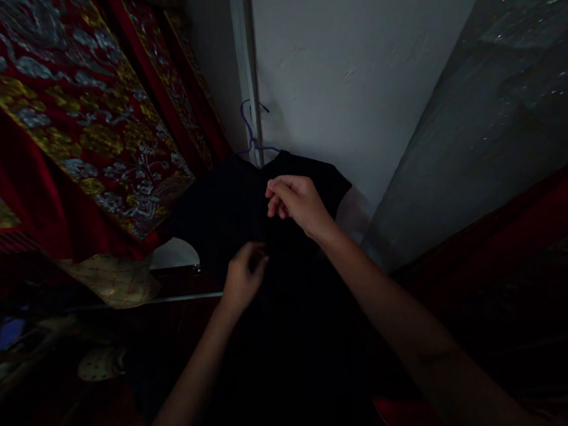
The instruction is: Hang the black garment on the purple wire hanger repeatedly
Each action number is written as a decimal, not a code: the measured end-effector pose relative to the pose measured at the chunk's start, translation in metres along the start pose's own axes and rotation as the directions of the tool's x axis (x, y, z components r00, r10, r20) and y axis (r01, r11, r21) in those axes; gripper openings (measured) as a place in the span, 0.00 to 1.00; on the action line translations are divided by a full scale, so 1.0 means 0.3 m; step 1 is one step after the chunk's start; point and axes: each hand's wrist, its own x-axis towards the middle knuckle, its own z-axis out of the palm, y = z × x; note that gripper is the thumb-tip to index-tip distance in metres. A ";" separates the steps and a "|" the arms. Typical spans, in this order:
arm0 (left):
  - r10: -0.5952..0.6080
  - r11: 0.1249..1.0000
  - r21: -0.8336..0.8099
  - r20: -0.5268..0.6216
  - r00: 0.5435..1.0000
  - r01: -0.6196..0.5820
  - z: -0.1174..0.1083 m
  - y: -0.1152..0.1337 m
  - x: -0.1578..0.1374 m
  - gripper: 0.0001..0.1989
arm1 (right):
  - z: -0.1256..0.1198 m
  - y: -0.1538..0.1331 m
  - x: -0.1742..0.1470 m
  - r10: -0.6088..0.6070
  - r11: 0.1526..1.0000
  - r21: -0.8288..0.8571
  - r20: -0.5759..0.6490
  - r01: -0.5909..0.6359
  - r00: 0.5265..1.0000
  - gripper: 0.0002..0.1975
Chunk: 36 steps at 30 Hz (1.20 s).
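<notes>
Dark short-sleeved garment (290, 273) hangs centrally from a purple hanger (251, 136), neckline far, long axis running far to near. Left hand (244, 274) half-curled before it; right hand (293, 202) bent, thumb near forefinger, below the neckline. Cloth grip: cannot tell, either hand. Advisable: light handling, shoulders kept level.

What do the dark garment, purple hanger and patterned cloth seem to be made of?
Dark garment: probably soft fabric, matte; it hangs without shine. Purple hanger: perhaps plastic or coated wire, thin, coloured; finish unclear. Patterned cloth: likely fabric with metallic thread; its gold and silver motifs glint.
</notes>
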 end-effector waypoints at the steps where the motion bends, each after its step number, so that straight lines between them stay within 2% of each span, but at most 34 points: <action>1: 0.048 0.999 -0.014 -0.085 0.995 -0.050 -0.051 0.044 0.052 0.14 | -0.003 0.015 -0.013 -0.010 1.000 -0.008 -0.014 0.010 1.000 0.14; 3: 0.199 0.980 0.035 -0.231 0.952 -0.196 -0.142 0.134 0.155 0.18 | -0.008 0.030 -0.030 -0.027 0.999 -0.023 -0.044 0.026 0.999 0.15; 4: 0.259 0.966 0.080 -0.247 0.934 -0.247 -0.177 0.174 0.201 0.19 | -0.011 0.030 -0.037 -0.033 0.999 -0.028 -0.056 0.031 0.998 0.15; 7: 0.397 0.912 0.161 -0.112 0.911 -0.377 -0.227 0.261 0.308 0.14 | -0.016 0.008 -0.055 -0.045 0.998 -0.037 -0.092 0.042 0.995 0.16; 11: 0.510 0.837 0.193 0.066 0.858 -0.512 -0.217 0.328 0.362 0.11 | -0.020 -0.029 -0.083 -0.118 0.993 -0.035 -0.159 0.114 0.980 0.16; 14: 0.523 0.797 0.250 0.168 0.836 -0.549 -0.226 0.363 0.369 0.13 | -0.022 -0.046 -0.100 -0.196 0.980 -0.066 -0.156 0.188 0.968 0.16; 17: 0.511 0.781 0.297 0.200 0.836 -0.549 -0.256 0.379 0.374 0.10 | -0.023 -0.058 -0.109 -0.228 0.966 -0.153 -0.116 0.209 0.967 0.16; 21: 0.539 0.757 0.343 0.151 0.829 -0.555 -0.272 0.375 0.377 0.10 | -0.009 -0.044 -0.108 -0.274 0.939 -0.249 -0.123 0.237 0.954 0.16; 26: 0.568 0.741 0.386 0.076 0.820 -0.549 -0.251 0.342 0.379 0.10 | 0.032 0.002 -0.092 -0.252 0.957 -0.196 -0.196 0.214 0.948 0.16; 29: 0.572 0.769 0.354 -0.013 0.820 -0.532 -0.234 0.324 0.382 0.08 | 0.041 -0.001 -0.080 -0.179 0.982 -0.101 -0.193 0.162 0.965 0.16; 32: 0.597 0.781 0.286 -0.080 0.798 -0.555 -0.212 0.341 0.381 0.07 | 0.029 -0.014 -0.065 -0.059 0.997 0.045 -0.185 0.068 0.981 0.16; 36: 0.562 0.825 0.231 -0.223 0.797 -0.516 -0.212 0.400 0.380 0.08 | 0.024 0.047 -0.058 -0.002 1.000 0.000 -0.194 0.002 0.981 0.14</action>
